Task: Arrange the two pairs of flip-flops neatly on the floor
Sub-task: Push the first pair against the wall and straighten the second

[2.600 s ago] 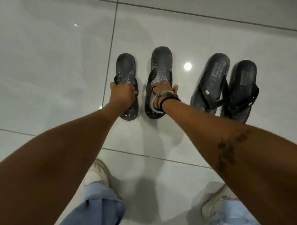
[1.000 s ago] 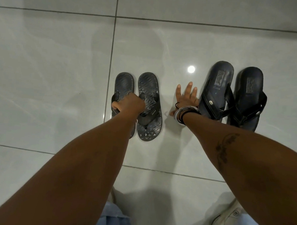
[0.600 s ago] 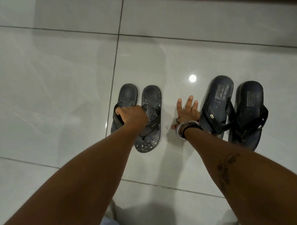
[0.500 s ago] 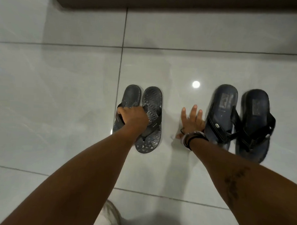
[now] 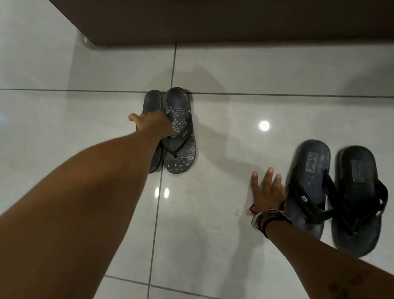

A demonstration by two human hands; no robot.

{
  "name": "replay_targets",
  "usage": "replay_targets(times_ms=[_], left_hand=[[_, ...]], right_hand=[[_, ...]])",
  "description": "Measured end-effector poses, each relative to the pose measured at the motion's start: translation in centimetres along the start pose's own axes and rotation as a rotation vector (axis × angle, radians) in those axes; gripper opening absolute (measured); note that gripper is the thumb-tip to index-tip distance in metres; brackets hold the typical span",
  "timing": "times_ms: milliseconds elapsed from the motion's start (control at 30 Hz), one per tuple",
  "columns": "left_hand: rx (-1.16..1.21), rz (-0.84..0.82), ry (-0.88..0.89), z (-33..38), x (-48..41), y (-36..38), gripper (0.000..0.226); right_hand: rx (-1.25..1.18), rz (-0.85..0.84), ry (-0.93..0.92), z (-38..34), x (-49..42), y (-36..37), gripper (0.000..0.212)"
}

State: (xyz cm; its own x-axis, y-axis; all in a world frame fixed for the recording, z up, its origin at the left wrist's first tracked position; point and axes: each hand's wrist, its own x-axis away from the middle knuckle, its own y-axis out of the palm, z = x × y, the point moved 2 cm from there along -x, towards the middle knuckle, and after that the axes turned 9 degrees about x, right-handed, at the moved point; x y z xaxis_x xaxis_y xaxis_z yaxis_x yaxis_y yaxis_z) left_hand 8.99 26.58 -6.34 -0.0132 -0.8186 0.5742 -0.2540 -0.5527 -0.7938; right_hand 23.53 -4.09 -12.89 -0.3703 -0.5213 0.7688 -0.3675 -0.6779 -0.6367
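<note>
**Small pair held together, far from the big pair**

The left hand [image 5: 153, 124] is closed over the straps of the small flip-flops [image 5: 169, 132], probably to keep them side by side. The right hand [image 5: 267, 193] lies flat and spread on the tile floor [image 5: 224, 164], holding nothing, touching the large flip-flops [image 5: 334, 196], perhaps for support.
</note>
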Motion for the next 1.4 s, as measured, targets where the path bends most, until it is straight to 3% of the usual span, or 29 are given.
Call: replay_targets(times_ms=[500,600,667,733,800,867,967,1067,1100,1200,1267,1400], left_hand=[[-0.063,-0.001,0.074,0.5,-0.4,1.4,0.044],[-0.081,0.066,0.073,0.8,0.6,0.8,0.048],[-0.090,0.160,0.098,1.9,1.8,0.3,0.046],[-0.068,0.295,0.196,4.0,3.8,0.3,0.047],[-0.012,0.346,0.342,6.8,5.9,0.9,0.051],[0.080,0.259,0.495,10.2,8.2,2.5,0.055],[0.188,0.071,0.558,14.6,11.3,5.9,0.063],[0.183,-0.041,0.557,17.4,14.1,10.0,0.072],[0.173,-0.074,0.567,18.0,14.9,11.2,0.073],[0.129,-0.177,0.576,19.2,16.9,14.2,0.070],[0.123,-0.195,0.557,19.3,17.3,15.1,0.069],[0.082,-0.208,0.538,19.5,17.3,15.3,0.069]], right_hand=[[-0.086,0.037,0.034,-0.2,0.0,0.2,0.083],[-0.041,0.118,0.051,-0.2,0.2,0.7,0.080],[-0.155,0.107,0.043,-0.1,-0.1,1.0,0.076],[-0.206,0.093,0.056,0.3,0.1,1.2,0.071],[-0.094,0.109,0.055,0.0,0.3,1.0,0.061],[0.048,0.102,0.009,0.3,0.6,0.3,0.058],[-0.045,0.187,-0.031,4.1,0.6,-2.3,0.061],[-0.160,0.545,0.201,11.5,1.8,-3.8,0.057],[-0.178,0.577,0.316,13.9,2.2,-3.6,0.057],[-0.293,0.241,0.528,18.3,2.6,-2.6,0.047],[-0.359,0.081,0.541,18.5,2.6,-2.2,0.028],[-0.316,0.243,0.513,17.4,2.6,-2.6,0.014]])
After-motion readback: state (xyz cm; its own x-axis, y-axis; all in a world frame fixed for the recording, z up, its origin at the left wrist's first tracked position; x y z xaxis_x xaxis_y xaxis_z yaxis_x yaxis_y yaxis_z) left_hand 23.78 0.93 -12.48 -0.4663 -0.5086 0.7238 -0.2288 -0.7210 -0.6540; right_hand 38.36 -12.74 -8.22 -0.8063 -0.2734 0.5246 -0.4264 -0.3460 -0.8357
